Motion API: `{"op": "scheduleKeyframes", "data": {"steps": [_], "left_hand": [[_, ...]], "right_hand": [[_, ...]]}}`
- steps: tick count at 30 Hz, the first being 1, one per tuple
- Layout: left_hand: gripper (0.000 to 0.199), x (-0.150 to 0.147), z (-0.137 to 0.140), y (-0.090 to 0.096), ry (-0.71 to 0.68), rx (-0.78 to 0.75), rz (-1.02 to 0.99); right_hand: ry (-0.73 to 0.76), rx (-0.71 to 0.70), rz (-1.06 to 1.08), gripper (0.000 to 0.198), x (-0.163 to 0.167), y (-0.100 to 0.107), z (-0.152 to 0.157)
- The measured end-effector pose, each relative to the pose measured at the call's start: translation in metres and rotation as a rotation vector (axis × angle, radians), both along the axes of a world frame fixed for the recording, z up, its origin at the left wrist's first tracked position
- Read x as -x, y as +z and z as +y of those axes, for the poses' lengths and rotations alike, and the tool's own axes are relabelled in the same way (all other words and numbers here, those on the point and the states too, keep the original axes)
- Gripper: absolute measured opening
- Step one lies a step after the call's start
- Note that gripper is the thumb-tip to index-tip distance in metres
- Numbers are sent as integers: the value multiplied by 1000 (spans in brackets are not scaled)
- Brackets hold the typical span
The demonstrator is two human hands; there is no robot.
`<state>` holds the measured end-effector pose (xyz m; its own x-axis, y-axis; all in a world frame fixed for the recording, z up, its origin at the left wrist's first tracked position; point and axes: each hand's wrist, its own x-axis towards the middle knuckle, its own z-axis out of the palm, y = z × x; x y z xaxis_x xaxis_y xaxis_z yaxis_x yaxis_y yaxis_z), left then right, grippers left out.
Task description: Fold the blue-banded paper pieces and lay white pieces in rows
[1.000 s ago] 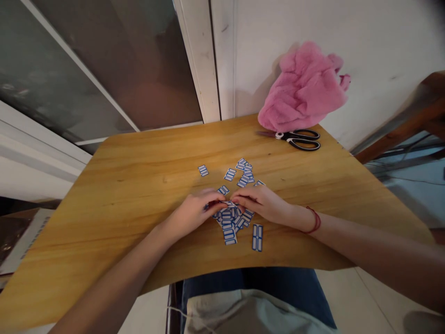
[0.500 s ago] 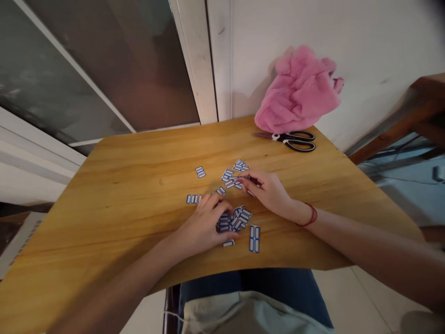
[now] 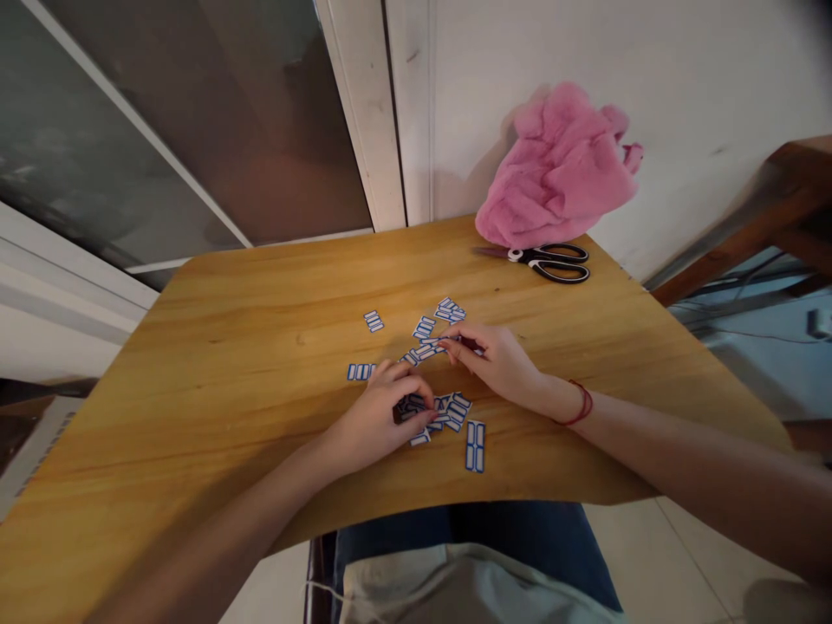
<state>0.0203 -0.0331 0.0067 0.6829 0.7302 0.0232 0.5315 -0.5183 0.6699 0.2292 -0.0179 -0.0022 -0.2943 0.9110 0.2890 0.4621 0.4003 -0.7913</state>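
From my remote station I located the label strip (image 3: 427,349) near the middle of the desk (image 3: 260,347), pinched in the fingers of the right hand (image 3: 503,360). The left hand (image 3: 380,412) curved over the label pile (image 3: 457,409); I could not tell whether its fingers gripped anything. A loose label sheet (image 3: 475,447) lay right of the pile. Scissors (image 3: 552,263) lay farther back, just beside the pink cloth (image 3: 559,173).

The left hand (image 3: 382,407) and right hand (image 3: 502,360) have parted since a second ago.
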Motion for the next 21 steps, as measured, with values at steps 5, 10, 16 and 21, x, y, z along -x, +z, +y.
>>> {"op": "scheduleKeyframes", "data": {"steps": [5,10,16,21], "left_hand": [[13,4,4,4,85,112,-132],[15,6,10,-2,238,224,-333],[15,7,13,-11,331,181,-369],[20,5,12,-15,373,192,-415]], "right_hand": [[30,-15,-46,16,0,0,0],[65,5,-50,16,1,-1,-1],[178,141,25,20,5,0,-6],[239,124,24,22,8,0,-9]]}}
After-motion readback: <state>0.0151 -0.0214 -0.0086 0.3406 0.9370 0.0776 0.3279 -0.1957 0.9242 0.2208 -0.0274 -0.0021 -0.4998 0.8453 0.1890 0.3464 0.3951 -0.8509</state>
